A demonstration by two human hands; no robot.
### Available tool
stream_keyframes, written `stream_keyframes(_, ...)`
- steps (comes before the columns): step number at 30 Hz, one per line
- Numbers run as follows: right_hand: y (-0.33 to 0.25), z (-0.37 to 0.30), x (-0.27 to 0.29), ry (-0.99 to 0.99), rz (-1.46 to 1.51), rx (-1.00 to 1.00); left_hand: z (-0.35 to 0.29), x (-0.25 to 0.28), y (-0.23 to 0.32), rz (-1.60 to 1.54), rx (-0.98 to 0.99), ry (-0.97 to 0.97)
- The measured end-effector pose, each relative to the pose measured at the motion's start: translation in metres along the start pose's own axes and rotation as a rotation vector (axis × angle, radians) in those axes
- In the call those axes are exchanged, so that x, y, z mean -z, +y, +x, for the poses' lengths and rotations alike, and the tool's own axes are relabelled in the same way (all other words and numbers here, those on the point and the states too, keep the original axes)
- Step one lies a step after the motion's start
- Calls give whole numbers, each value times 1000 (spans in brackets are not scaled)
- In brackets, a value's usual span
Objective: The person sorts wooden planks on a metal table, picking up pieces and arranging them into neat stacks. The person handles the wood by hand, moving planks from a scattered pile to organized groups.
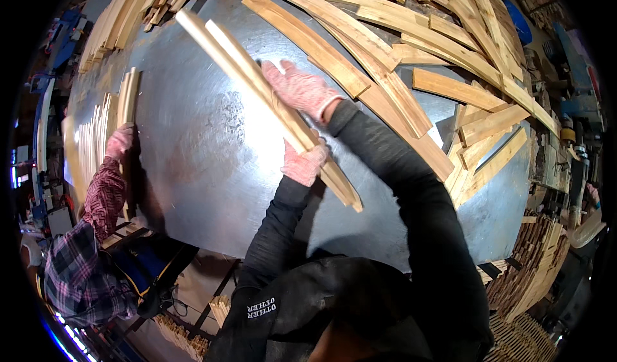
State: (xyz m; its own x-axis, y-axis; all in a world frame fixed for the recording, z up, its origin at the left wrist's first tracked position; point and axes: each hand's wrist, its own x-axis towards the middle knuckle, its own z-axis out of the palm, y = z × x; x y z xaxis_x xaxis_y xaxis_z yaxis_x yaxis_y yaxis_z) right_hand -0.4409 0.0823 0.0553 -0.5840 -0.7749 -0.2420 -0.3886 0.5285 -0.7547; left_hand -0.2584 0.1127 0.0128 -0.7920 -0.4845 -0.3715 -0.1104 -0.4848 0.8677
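My left hand (pixel 304 163), in a pink-and-white knitted glove, is closed around a pair of long pale wooden strips (pixel 249 78). They slant from upper left to lower right above the metal table (pixel 193 169). Higher up, my right hand (pixel 302 92), gloved alike, lies along the right side of the strips with its fingers stretched out and slightly apart. Its palm side is hidden, so how firmly it touches the wood does not show. Near the strips lies a darker reddish-brown board (pixel 302 44).
Many loose boards (pixel 443 41) lie crisscrossed on the table's far and right side. At left, a co-worker's gloved hand (pixel 119 142) touches a row of upright-looking strips (pixel 96 134). More strips (pixel 122 18) are lined up at the far left. Stacked wood (pixel 527 265) stands beyond the table's lower right.
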Motion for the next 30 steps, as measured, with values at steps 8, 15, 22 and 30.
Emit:
stream_keyframes(8, 150, 5, 114, 255, -450, -372, -51, 53, -19, -237, 199, 18)
stream_keyframes(15, 106, -72, 110, 78, -210, -404, -62, 74, -31, -305, 172, -16)
stream_keyframes(22, 52, -208, 27, -233, 1374, -210, -59, 72, -8, -256, 3, -123)
stream_keyframes(30, 38, -237, -91, -169, -177, -31, -65, 69, -22, -131, 53, 104)
